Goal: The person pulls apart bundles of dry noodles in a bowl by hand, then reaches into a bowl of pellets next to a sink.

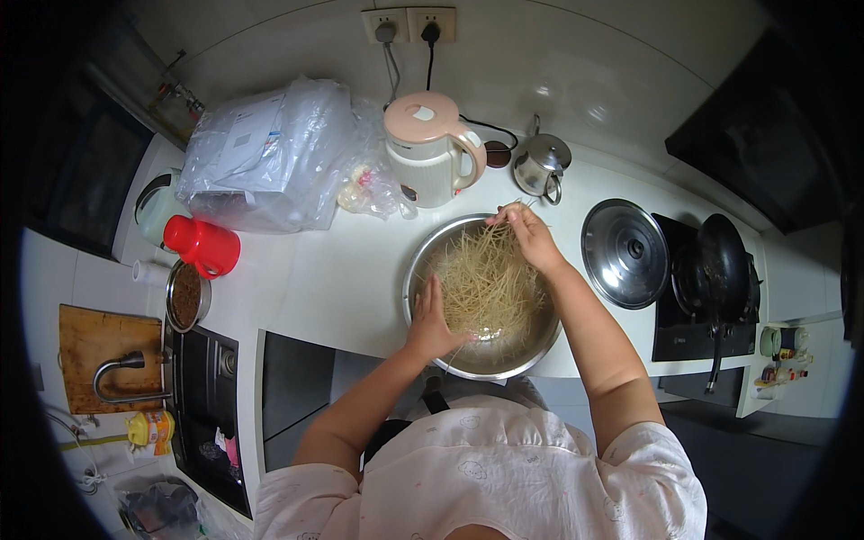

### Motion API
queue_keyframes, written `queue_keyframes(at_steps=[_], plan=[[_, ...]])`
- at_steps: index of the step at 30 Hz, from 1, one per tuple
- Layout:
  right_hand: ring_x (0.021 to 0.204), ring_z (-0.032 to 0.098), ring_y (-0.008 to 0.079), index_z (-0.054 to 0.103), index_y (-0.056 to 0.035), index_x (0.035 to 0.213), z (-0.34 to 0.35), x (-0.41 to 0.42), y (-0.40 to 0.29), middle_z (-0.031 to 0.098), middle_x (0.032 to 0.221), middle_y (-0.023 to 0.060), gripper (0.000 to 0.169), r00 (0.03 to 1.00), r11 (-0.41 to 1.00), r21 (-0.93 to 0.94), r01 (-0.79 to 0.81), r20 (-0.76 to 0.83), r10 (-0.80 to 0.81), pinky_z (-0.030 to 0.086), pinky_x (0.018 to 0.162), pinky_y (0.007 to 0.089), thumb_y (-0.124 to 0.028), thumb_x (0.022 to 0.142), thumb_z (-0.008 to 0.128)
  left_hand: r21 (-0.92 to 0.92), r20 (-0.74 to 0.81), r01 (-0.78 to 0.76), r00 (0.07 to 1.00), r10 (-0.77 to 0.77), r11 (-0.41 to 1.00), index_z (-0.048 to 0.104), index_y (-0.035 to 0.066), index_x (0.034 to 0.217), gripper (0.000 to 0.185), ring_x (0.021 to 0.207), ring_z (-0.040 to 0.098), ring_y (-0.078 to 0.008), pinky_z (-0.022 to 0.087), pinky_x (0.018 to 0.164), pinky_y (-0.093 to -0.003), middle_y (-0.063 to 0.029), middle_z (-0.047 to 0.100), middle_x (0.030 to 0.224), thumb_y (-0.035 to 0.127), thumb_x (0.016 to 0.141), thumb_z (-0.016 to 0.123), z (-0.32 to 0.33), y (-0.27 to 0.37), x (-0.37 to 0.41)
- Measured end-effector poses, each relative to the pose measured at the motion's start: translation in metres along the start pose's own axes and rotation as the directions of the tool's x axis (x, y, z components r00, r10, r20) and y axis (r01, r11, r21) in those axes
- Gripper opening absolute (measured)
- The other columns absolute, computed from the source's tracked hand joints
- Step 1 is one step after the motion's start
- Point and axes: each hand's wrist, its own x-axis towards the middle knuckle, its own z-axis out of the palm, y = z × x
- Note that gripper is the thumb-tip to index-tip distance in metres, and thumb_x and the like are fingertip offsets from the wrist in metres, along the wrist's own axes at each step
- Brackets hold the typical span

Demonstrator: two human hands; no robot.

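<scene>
A wide stainless steel bowl (pixel 413 270) stands at the counter's front edge, holding a loose heap of thin, pale yellow-green strands (pixel 482 283). At the bowl's upper right rim, my right hand (pixel 530 233) pinches some of these strands between thumb and fingers. My left hand (pixel 432 324) is inside the bowl at the left of the heap, fingers apart, its palm and fingertips against the strands. What the strands are made of cannot be told for sure.
Behind the bowl stand a pink-lidded electric kettle (pixel 432 155) and a small steel pot (pixel 542 165). A steel lid (pixel 626 253) and a wok (pixel 723 270) on the hob are at right. Left are a plastic-wrapped package (pixel 270 155), a red jug (pixel 202 244) and a sink (pixel 209 405).
</scene>
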Motion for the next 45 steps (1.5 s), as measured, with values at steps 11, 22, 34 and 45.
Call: queue_keyframes(at_steps=[11,22,34,45], plan=[[0.089,0.058,0.0188,0.047,-0.0076,0.093,-0.023,0.013,-0.046,0.060,0.092,0.0112,0.020,0.970,0.785,0.617,0.054,-0.220,0.107,0.044,0.086,0.0315,-0.024,0.095,0.035,0.043,-0.129,-0.080,0.988,0.085,0.996,0.015,-0.001,0.135,0.102,0.129,0.019,-0.0350,0.018,0.106,-0.0431,-0.0210,0.017,0.139,0.039,0.063,0.074,-0.002,0.029,0.001],[0.079,0.059,0.0215,0.044,-0.0065,0.097,0.014,-0.019,-0.046,0.058,0.082,0.0103,0.017,0.924,0.515,0.854,0.072,-0.251,0.287,0.049,0.079,0.0332,-0.019,0.096,0.033,0.287,-0.148,-0.223,0.951,0.273,0.932,0.020,-0.003,0.134,0.098,0.130,0.022,-0.0309,0.014,0.107,-0.0431,-0.0191,0.026,0.138,0.039,0.063,0.073,-0.038,0.109,0.061],[0.096,0.052,0.0220,0.036,-0.0019,0.123,0.019,-0.045,-0.021,0.054,0.103,0.0128,0.035,0.760,0.396,0.918,0.011,-0.265,0.593,0.041,0.090,0.0323,-0.017,0.092,0.043,0.241,0.061,-0.139,0.990,0.127,0.961,0.054,0.004,0.089,0.014,0.085,0.058,-0.0326,0.044,0.078,-0.0412,-0.0169,0.059,0.090,0.007,0.080,0.044,-0.021,0.069,0.083],[0.116,0.043,0.0260,0.046,-0.0041,0.121,0.014,-0.073,-0.093,0.051,0.118,0.0098,0.050,0.914,0.386,-0.877,0.285,0.127,-0.385,0.027,0.103,0.0423,-0.007,0.072,0.054,0.173,0.242,-0.223,0.954,0.178,0.959,0.051,0.005,0.104,0.025,0.088,0.056,-0.0355,0.044,0.074,-0.0408,-0.0178,0.058,0.097,0.004,0.079,0.048,-0.037,0.071,0.102]])
